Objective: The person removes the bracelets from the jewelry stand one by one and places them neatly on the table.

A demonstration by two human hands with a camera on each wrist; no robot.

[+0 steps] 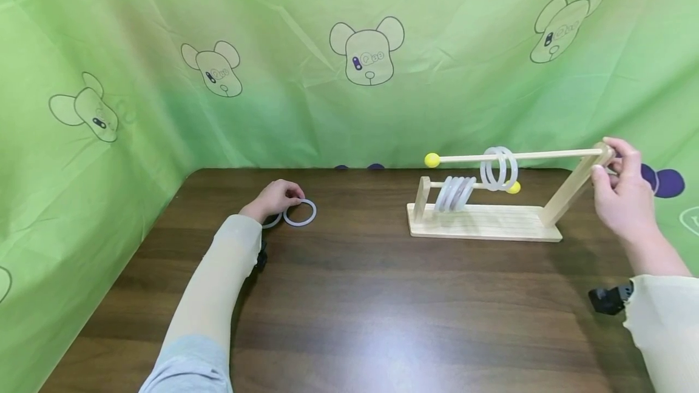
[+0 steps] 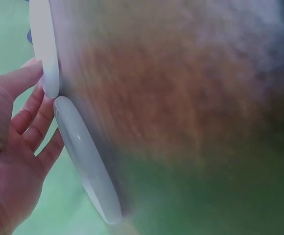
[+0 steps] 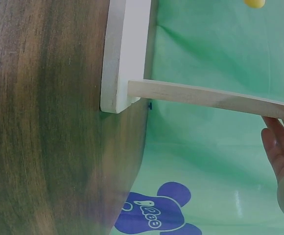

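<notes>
Left fingers (image 2: 29, 111) pinch a ring (image 2: 45, 44), right fingers (image 1: 628, 151) grip the wooden post (image 1: 576, 185); cloth lettering (image 1: 374, 59) starts with Q

This place is looking like a curtained-off recording corner: a green cloth (image 1: 289, 120) printed with cartoon animal heads (image 1: 369, 67) is hanging behind and beside a wood-grain bench (image 1: 338, 296), and a black device (image 1: 607, 300) is showing by the right sleeve (image 1: 666, 320). The cloth is hiding the wider room.
</notes>
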